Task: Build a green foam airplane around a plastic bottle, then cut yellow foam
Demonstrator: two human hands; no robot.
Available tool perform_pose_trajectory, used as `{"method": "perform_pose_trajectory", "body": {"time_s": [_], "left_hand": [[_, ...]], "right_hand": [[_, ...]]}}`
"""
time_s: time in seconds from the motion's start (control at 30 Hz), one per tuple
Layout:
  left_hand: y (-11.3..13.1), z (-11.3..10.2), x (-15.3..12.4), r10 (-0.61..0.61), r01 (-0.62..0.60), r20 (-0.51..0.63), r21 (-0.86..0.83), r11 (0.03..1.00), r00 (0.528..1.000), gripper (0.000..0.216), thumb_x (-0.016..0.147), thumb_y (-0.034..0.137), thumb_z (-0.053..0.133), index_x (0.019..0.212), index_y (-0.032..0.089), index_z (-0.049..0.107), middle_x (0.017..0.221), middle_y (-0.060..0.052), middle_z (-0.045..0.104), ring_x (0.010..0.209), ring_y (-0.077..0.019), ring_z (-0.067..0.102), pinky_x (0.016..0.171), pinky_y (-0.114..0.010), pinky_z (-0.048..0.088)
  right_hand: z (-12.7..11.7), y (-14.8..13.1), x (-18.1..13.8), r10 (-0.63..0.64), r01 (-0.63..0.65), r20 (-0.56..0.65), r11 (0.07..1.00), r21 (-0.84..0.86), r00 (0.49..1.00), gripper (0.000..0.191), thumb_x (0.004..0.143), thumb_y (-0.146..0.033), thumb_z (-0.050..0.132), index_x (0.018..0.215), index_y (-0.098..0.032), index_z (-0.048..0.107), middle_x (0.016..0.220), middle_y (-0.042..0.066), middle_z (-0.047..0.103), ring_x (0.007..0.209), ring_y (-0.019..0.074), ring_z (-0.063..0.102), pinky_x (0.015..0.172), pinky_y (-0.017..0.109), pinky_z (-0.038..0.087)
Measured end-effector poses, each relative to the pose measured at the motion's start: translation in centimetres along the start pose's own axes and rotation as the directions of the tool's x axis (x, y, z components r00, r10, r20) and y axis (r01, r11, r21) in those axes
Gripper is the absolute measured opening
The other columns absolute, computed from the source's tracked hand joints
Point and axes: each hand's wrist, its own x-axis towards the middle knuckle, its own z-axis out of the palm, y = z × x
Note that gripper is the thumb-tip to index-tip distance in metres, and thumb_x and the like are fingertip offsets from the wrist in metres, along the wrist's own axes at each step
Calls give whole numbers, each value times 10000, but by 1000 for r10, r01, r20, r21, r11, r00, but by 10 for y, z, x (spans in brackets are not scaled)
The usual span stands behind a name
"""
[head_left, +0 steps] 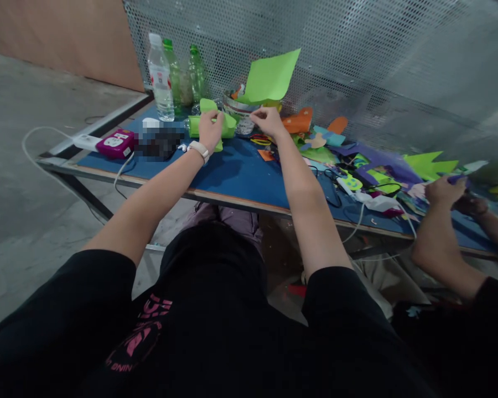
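Observation:
My left hand (211, 130) is closed on a plastic bottle wrapped in light green paper (194, 126), which lies on its side on the table. Light green paper flaps (208, 105) stick out from it above and below my fingers. To the right, my right hand (267, 121) is raised with thumb and fingers pinched together. Whatever that pinch holds, if anything, is too small to make out. Just behind it stands a round patterned container (244, 119), with a sheet of light green paper (273, 76) standing up out of it.
A clear water bottle (161, 83) and green bottles (196, 72) stand at the back left. A magenta box (116, 143) with a cable sits at the left edge. Scissors (262, 141) and coloured paper scraps (369, 160) spread rightward, where another person's hands (445, 192) work.

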Motion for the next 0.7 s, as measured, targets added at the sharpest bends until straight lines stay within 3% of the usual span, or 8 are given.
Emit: {"method": "perform_pose_trajectory", "body": {"time_s": [0.1,0.17,0.37,0.47,0.57,0.63,0.7], "left_hand": [[3,6,-1,99,-87,-97,120,989,990,877,983,699,1221,754,316,467,915,-101,580,1387,-483,661,1328,-631,582],[0,8,0,143,-131,-39,232,964,989,818,1027,708,1190,761,306,529,944,-105,609,1359,-487,700,1354,-661,577],[-1,-1,1,131,-188,149,480,857,980,613,1206,660,992,856,300,640,1207,-164,769,1395,-487,740,1359,-695,604],[12,-17,7,95,-116,67,619,777,993,475,1223,514,1017,958,292,692,1420,-144,771,1489,-450,675,1437,-714,536],[25,-37,15,64,53,-120,770,636,991,258,1207,229,1004,1254,241,750,1654,-125,694,1603,-421,545,1487,-827,414],[29,-51,19,18,130,-168,818,561,986,425,1169,180,1010,1481,202,722,1784,-149,632,1696,-449,476,1491,-902,332],[30,-61,21,-75,153,-133,842,518,988,620,1142,333,1061,1619,173,699,1809,-177,650,1778,-493,426,1492,-944,264]], "right_hand": [[13,-18,-30,0,-26,165,988,153,986,627,907,-744,1210,1031,-281,806,1043,54,876,1194,334,921,1205,604,819],[24,-18,-43,-80,56,175,989,137,981,771,858,-914,1168,1093,-272,811,1052,62,861,1184,343,914,1128,575,854],[39,28,-39,-160,161,162,987,10,974,811,825,-902,1197,1087,-269,764,1045,83,821,1152,356,896,1109,606,865],[34,52,-32,-144,140,175,990,34,974,771,876,-876,1182,1090,-265,762,1041,76,814,1056,326,896,1069,589,872],[33,66,-28,-102,92,192,994,63,976,696,964,-812,1152,1080,-263,741,1057,74,799,995,296,901,987,518,876],[36,71,-27,-59,47,197,997,64,979,657,1022,-765,1124,1049,-265,699,1054,67,783,947,275,901,895,461,867],[40,75,-26,-20,11,200,999,49,980,605,1079,-689,1092,1028,-263,666,1043,61,770,886,254,890,809,412,843]]}}
